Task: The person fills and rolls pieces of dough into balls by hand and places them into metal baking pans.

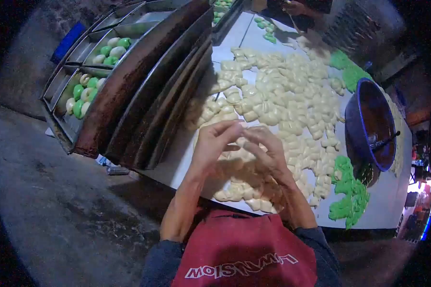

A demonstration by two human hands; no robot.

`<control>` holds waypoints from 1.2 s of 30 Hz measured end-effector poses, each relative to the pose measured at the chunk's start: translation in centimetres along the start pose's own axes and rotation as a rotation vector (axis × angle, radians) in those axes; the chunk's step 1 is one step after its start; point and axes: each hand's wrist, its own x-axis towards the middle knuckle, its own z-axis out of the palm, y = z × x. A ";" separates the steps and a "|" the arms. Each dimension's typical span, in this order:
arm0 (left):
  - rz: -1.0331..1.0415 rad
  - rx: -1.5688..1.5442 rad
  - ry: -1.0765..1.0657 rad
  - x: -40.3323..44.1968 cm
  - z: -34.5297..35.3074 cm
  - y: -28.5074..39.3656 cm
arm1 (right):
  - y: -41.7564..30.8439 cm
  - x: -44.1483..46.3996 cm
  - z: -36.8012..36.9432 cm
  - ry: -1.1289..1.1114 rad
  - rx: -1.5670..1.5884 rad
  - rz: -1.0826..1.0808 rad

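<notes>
My left hand [214,145] and my right hand [269,147] meet fingertip to fingertip above the table, fingers curled inward. Between them is a small pale piece of dough [242,141], mostly covered by the fingers. Beneath and beyond my hands, many cream-coloured dough pieces [287,86] lie crowded together on the white table [177,168]. Bright green dough pieces [348,196] are heaped to the right of my right hand.
A blue-rimmed basin [368,122] with dark contents and a dark-handled tool stands at right. Stacked metal trays [143,91] lean at left, beside a sectioned tray holding green and white dough balls [84,95]. Another person's hand [296,8] shows at the far side.
</notes>
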 end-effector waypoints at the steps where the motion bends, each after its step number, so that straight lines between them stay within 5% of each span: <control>1: 0.043 -0.023 -0.042 -0.6 0.0 0.2 | 0.5 0.4 0.4 0.078 -0.034 -0.087; 3: 0.165 -0.007 -0.099 -1.5 -0.4 0.4 | 0.7 1.2 1.3 0.236 -0.098 -0.255; 5: 0.154 -0.029 -0.072 -1.8 -0.8 1.0 | -0.3 1.3 3.9 0.382 0.207 -0.139; 7: 0.219 0.025 -0.076 -1.6 -1.1 0.8 | -0.2 1.8 5.8 0.544 0.188 -0.266; 10: 0.323 0.227 -0.034 -1.9 -1.3 0.5 | 0.2 2.9 5.8 0.554 -0.160 -0.452; 14: 0.466 0.301 -0.065 -2.8 -1.2 0.9 | 0.4 3.3 6.4 0.565 0.057 -0.316; 17: 0.549 0.462 0.006 -3.2 -1.5 2.0 | -1.6 3.6 6.0 0.510 0.131 -0.161; 20: 0.302 -0.092 0.060 -2.0 -2.1 0.9 | -1.3 4.0 6.7 0.503 0.018 -0.137; 23: 0.209 0.002 0.132 -1.8 -3.2 1.4 | 0.0 4.2 7.3 0.436 -0.012 -0.244; 27: 0.125 -0.178 0.122 -1.1 -4.0 0.3 | -3.0 4.4 7.2 0.290 -0.118 0.024; 29: 0.140 0.131 0.096 -1.0 -5.0 0.3 | -2.0 4.5 6.3 0.207 -0.274 -0.009; 34: 0.192 -0.053 0.077 0.8 -5.9 0.0 | -5.3 6.0 5.4 -0.046 -0.641 -0.513; 36: 0.211 0.000 0.078 1.5 -5.9 0.8 | -4.9 6.6 4.8 -0.045 -0.656 -0.483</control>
